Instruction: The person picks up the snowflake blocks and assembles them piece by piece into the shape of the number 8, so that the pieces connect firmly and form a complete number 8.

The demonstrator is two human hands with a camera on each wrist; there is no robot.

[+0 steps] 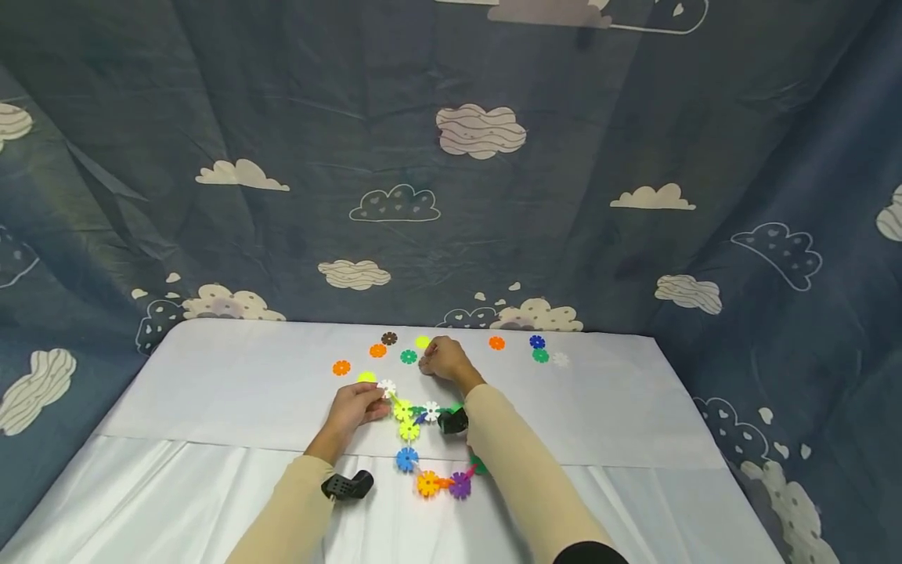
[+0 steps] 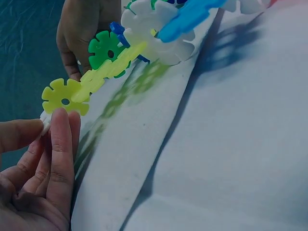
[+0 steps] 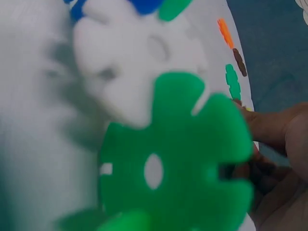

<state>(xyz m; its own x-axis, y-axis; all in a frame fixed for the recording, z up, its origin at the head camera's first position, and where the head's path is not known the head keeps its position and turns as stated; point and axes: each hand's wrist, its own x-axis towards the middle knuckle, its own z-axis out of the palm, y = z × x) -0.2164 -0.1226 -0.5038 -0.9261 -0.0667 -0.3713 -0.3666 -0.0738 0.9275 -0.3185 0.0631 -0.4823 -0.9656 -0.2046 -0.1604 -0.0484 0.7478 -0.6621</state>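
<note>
My left hand [image 1: 358, 407] pinches a white snowflake disc [image 1: 387, 388] between thumb and fingers. That disc sits at the end of a chain of linked notched plastic discs, beside a yellow disc [image 2: 60, 94]. The chain runs through a white disc [image 1: 431, 411] and a green disc [image 3: 178, 159], then down past a blue disc [image 1: 406, 459], an orange disc [image 1: 427, 484] and a purple disc [image 1: 460, 486]. My right hand [image 1: 447, 359] reaches past the chain to the loose discs, with bent fingers beside a loose green disc [image 1: 409, 357]. Whether its fingertips hold anything is hidden.
Loose discs lie along the back of the white-covered table [image 1: 247, 392]: orange [image 1: 341, 367], brown [image 1: 389, 338] and yellow [image 1: 423, 342] on the left, orange [image 1: 496, 343], blue [image 1: 538, 341] and white [image 1: 560, 359] on the right. A dark cloud-print curtain [image 1: 395, 258] hangs behind.
</note>
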